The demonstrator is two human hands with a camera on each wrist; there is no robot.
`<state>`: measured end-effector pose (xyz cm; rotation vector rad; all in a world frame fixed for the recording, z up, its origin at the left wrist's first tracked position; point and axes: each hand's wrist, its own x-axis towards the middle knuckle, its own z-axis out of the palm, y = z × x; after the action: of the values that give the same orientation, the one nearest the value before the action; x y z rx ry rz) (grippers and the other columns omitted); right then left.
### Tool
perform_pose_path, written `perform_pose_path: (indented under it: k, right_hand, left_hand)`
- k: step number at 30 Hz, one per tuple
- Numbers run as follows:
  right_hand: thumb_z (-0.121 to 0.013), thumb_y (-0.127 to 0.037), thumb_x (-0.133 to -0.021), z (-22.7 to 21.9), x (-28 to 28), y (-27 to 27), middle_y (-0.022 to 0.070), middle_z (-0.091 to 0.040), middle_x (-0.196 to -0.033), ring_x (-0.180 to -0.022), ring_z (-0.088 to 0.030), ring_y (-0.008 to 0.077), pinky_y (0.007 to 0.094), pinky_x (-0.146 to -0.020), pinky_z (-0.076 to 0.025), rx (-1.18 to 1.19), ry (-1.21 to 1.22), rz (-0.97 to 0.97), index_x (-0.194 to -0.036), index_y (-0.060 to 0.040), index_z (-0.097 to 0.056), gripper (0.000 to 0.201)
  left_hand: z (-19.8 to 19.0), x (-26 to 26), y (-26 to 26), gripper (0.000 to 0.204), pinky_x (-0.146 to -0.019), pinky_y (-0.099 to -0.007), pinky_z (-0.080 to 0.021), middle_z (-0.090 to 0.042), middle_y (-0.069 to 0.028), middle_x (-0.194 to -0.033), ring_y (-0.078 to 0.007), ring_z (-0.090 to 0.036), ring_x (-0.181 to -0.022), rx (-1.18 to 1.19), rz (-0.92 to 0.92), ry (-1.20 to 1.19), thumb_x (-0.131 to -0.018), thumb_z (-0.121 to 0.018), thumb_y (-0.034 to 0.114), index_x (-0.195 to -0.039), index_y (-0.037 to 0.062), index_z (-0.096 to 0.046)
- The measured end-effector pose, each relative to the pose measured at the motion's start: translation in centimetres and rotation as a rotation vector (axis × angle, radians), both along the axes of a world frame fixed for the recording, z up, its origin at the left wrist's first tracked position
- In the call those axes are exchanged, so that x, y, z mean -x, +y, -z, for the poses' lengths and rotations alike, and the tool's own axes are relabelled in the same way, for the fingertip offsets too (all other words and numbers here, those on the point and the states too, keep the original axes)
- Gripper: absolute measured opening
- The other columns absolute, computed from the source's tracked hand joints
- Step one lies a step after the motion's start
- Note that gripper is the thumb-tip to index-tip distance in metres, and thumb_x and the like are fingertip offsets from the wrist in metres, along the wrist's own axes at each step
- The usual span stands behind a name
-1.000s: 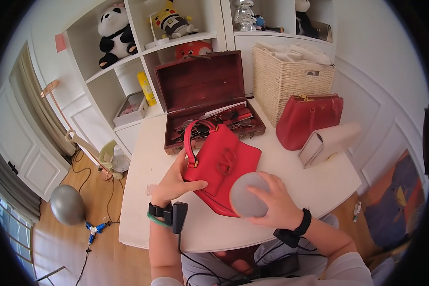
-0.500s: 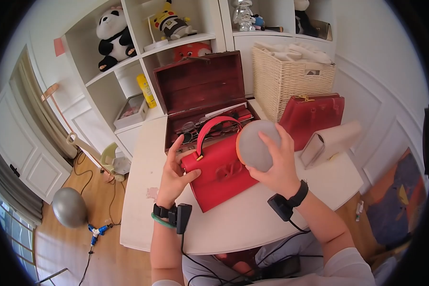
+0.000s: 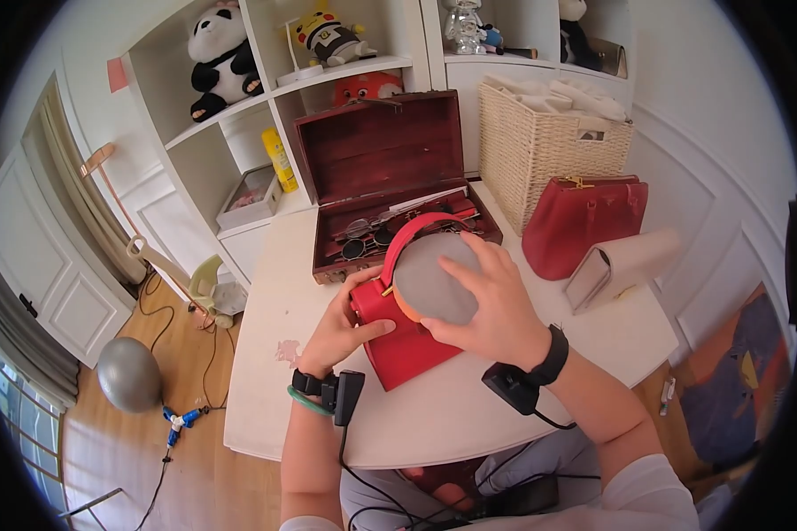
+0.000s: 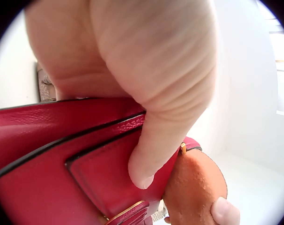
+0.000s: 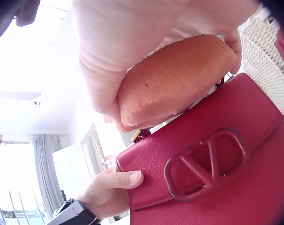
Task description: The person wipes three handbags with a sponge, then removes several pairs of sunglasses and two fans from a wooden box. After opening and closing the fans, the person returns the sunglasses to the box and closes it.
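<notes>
My left hand (image 3: 336,334) grips a red handbag (image 3: 406,361) by its left side, thumb flat on the front flap. A V-shaped emblem (image 5: 205,164) shows on that flap in the right wrist view. Fingers spread around its edge, my right hand (image 3: 511,310) holds a round sponge (image 3: 436,278) with a grey back and orange foam. The orange foam faces the bag's top edge by the handle (image 3: 407,237). In the head view the sponge hides much of the bag's upper part.
Behind the bag stands an open dark red case (image 3: 381,159) with glasses and small items inside. A wicker basket (image 3: 545,155), a darker red handbag (image 3: 584,226) and a cream bag (image 3: 624,265) stand to the right on the white table (image 3: 274,398).
The sponge went from the bag's lower right up to its top, then left toward the handle. The bag turned more level, while my left hand kept hold of its side.
</notes>
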<state>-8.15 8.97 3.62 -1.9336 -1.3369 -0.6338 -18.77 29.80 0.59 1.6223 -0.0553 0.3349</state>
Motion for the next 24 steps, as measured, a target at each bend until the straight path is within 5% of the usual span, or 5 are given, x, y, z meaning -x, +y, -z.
perform_pose_path:
  k: [9, 12, 14, 24]
  right_hand:
    - [-0.078, -0.029, -0.061, 1.7, -0.6, -1.2, 0.0249, -0.034, -0.135, -0.121, -0.037, 0.0412, 0.0487, -0.098, -0.035, -0.001, -0.058, -0.045, -0.120, -0.0048, -0.055, 0.068]
    - [-0.079, -0.029, -0.064, 3.4, -2.5, -2.5, 0.0246, -0.033, -0.136, -0.125, -0.034, 0.0408, 0.0483, -0.102, -0.032, -0.173, 0.021, 0.045, -0.124, -0.0069, -0.051, 0.070]
    - [-0.078, -0.031, -0.067, 4.9, -5.2, -2.4, 0.0251, -0.031, -0.137, -0.125, -0.034, 0.0401, 0.0482, -0.103, -0.031, -0.301, 0.324, 0.112, -0.128, -0.0067, -0.047, 0.073]
    - [-0.081, -0.032, -0.060, 7.3, -4.0, -3.0, 0.0268, -0.029, -0.137, -0.122, -0.032, 0.0439, 0.0510, -0.100, -0.032, 0.087, 0.100, 0.228, -0.126, -0.0091, -0.050, 0.076]
  left_hand:
    - [1.7, -0.8, 1.1, 0.057, -0.092, -0.0307, -0.046, -0.058, -0.0083, -0.116, -0.0158, -0.056, -0.106, 0.074, -0.111, 0.023, -0.077, -0.073, 0.003, -0.126, 0.0017, -0.045]
    - [2.5, -1.4, 1.4, 0.054, -0.091, -0.0306, -0.047, -0.059, -0.0084, -0.115, -0.0157, -0.057, -0.105, 0.074, -0.138, -0.031, -0.078, -0.073, 0.007, -0.125, 0.0010, -0.047]
    - [2.6, -1.4, 1.5, 0.055, -0.091, -0.0305, -0.047, -0.059, -0.0086, -0.115, -0.0158, -0.057, -0.105, 0.070, -0.138, -0.025, -0.078, -0.073, 0.008, -0.125, 0.0010, -0.047]
    - [3.7, -1.8, 2.2, 0.058, -0.092, -0.0310, -0.046, -0.057, -0.0089, -0.118, -0.0163, -0.055, -0.108, 0.056, -0.204, -0.006, -0.080, -0.072, 0.011, -0.129, 0.0018, -0.044]
